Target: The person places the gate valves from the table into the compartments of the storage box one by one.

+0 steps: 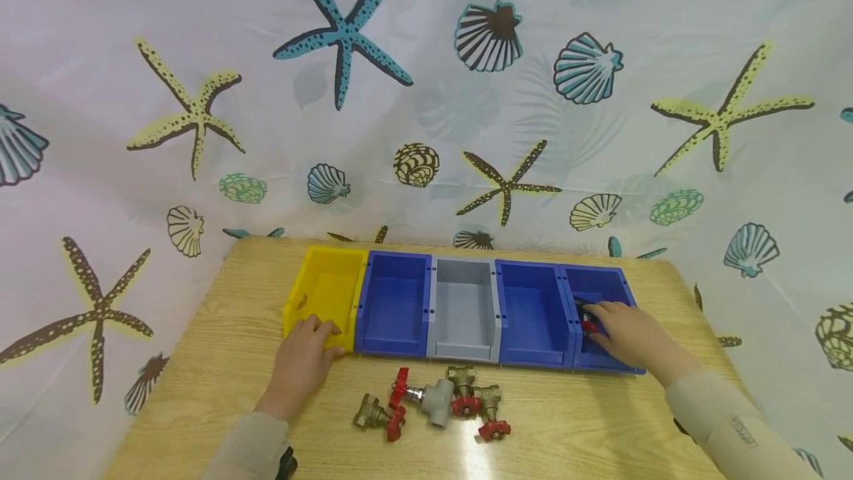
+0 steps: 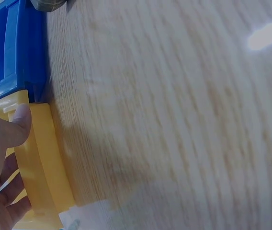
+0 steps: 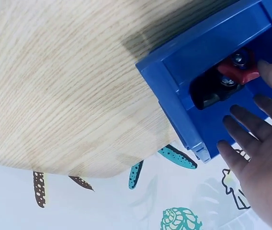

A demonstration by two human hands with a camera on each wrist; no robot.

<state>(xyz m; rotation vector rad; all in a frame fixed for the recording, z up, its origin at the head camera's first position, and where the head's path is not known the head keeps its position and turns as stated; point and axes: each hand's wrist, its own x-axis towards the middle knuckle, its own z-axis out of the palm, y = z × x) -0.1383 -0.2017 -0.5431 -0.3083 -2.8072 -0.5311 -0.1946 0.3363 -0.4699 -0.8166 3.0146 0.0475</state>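
Observation:
My left hand (image 1: 305,355) is at the front of the yellow bin (image 1: 331,272). In the left wrist view the thumb lies on the front wall's outer side and the fingers curl over to the inner side, gripping that wall. My right hand (image 1: 629,332) reaches over the far-right blue bin (image 1: 603,281). Its fingers are spread and fairly straight in the right wrist view. Inside that bin lies a dark valve with a red handle (image 3: 241,72); the thumb tip is at the handle, but whether it touches cannot be told.
Between the end bins stand a blue bin (image 1: 395,302), a grey bin (image 1: 464,310) and another blue bin (image 1: 533,310). In front lie brass valves (image 1: 489,400) with red handles and a grey valve (image 1: 437,402). A patterned curtain (image 1: 426,95) hangs behind the wooden table (image 1: 226,339).

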